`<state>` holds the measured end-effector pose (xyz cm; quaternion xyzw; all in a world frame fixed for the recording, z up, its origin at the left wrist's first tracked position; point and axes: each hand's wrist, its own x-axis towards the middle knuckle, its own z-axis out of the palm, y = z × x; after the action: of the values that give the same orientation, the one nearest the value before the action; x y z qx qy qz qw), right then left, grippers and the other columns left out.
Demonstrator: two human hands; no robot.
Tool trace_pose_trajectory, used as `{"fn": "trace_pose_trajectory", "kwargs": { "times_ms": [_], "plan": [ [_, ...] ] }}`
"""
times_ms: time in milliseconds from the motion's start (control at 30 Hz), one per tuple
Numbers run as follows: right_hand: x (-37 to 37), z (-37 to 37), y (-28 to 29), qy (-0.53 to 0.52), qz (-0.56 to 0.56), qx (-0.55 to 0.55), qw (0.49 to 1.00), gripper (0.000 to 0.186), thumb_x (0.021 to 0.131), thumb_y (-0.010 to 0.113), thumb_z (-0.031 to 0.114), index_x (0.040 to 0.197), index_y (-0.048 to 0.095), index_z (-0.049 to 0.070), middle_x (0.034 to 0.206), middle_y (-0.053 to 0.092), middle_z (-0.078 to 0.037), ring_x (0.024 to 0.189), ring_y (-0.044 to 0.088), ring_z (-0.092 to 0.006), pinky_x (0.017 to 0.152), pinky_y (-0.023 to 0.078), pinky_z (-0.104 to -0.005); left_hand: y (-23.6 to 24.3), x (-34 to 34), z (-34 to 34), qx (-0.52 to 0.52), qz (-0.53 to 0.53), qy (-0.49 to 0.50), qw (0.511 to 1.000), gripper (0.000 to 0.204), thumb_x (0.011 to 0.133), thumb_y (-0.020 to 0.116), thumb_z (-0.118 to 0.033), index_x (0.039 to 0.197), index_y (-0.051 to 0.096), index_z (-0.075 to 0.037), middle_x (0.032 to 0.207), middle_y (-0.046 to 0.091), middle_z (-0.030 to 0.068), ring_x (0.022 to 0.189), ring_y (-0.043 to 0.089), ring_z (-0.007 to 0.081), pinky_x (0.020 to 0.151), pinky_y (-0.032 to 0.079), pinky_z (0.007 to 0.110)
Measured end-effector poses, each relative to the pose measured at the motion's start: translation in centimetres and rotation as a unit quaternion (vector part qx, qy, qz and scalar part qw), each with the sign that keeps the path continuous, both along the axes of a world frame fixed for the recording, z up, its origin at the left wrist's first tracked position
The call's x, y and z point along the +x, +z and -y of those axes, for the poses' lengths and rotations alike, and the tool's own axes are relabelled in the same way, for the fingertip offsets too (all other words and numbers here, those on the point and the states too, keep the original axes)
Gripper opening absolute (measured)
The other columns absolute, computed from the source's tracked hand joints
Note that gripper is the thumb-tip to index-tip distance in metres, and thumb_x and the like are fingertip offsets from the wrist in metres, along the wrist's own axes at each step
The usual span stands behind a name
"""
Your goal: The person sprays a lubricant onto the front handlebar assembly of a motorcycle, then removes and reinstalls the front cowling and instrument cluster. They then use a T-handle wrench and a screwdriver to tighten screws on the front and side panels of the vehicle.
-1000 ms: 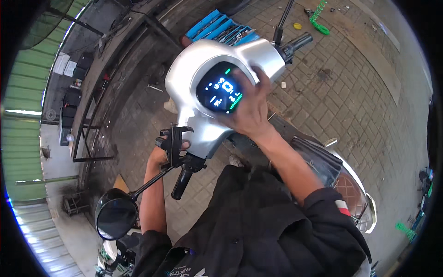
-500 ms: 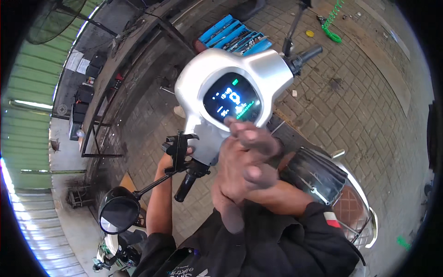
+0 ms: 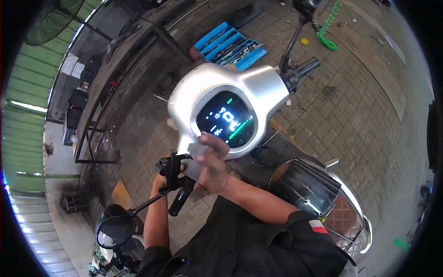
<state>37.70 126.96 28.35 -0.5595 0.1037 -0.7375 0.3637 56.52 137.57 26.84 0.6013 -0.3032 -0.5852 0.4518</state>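
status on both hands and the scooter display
Left hand behind black bracket, partly hidden. Right hand part-open, nothing held, at lower left of lit display. Touch unclear.

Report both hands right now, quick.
Left hand: mostly hidden behind the black bracket; grip cannot be told.
Right hand: open, fingers loosely bent, nothing visible in it.

Daylight thru L wall gaps (image 3: pixel 27 106); display (image 3: pixel 226 116) glowing; fisheye bend, blk corners; R hand (image 3: pixel 213 166) sl. blurry.
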Motion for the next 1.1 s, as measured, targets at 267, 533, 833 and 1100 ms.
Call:
{"fn": "trace_pose_trajectory", "kwargs": {
  "times_ms": [267, 533, 833, 1100],
  "plan": [
    [-9.5, 20.1, 0.5, 0.013, 0.039, -0.014, 0.999, 0.058, 0.096, 0.051, 0.047, 0.138, 0.035, 0.01, 0.126, 0.051, -0.014, 0.114, 0.053, -0.026, 0.098, 0.042, -0.0391, 0.0, -1.1, 1.2, -0.024, 0.096, -0.007, 0.995, 0.053, 0.073, 0.082, -0.024, 0.116, 0.06, -0.004, 0.101, 0.061, 0.0017, 0.091, 0.054, 0.0135, 0.079, 0.045, 0.03],
    [-14.0, 19.7, 1.9, -0.052, -0.224, 0.005, 0.973, 0.053, 0.088, 0.061, 0.035, 0.128, 0.045, 0.005, 0.116, 0.053, -0.017, 0.109, 0.055, -0.0291, 0.095, 0.043, -0.0443, 2.0, -3.0, 1.5, 0.008, 0.059, 0.002, 0.998, 0.077, 0.072, 0.081, -0.021, 0.139, 0.045, -0.004, 0.116, 0.061, 0.0073, 0.106, 0.057, 0.0193, 0.089, 0.046, 0.035],
    [-9.2, 19.8, 4.8, -0.04, -0.326, 0.027, 0.944, 0.04, 0.096, 0.053, 0.037, 0.103, 0.061, -0.002, 0.097, 0.065, -0.022, 0.091, 0.064, -0.0377, 0.082, 0.049, -0.0457, 0.7, -1.6, 0.7, 0.001, 0.086, 0.01, 0.996, 0.082, 0.076, 0.08, -0.017, 0.145, 0.037, -0.002, 0.123, 0.06, 0.0101, 0.114, 0.055, 0.0205, 0.098, 0.043, 0.035],
    [-7.7, 25.6, 7.1, 0.102, -0.792, 0.044, 0.6, 0.086, 0.096, 0.019, 0.066, 0.09, 0.072, -0.002, 0.097, 0.067, -0.028, 0.096, 0.063, -0.0417, 0.09, 0.047, -0.0476, 8.6, -4.1, 8.6, -0.014, 0.295, -0.167, 0.941, 0.111, 0.059, 0.089, -0.04, 0.144, 0.032, 0.003, 0.135, 0.05, 0.0242, 0.127, 0.048, 0.0308, 0.107, 0.037, 0.042]
  ]
}}
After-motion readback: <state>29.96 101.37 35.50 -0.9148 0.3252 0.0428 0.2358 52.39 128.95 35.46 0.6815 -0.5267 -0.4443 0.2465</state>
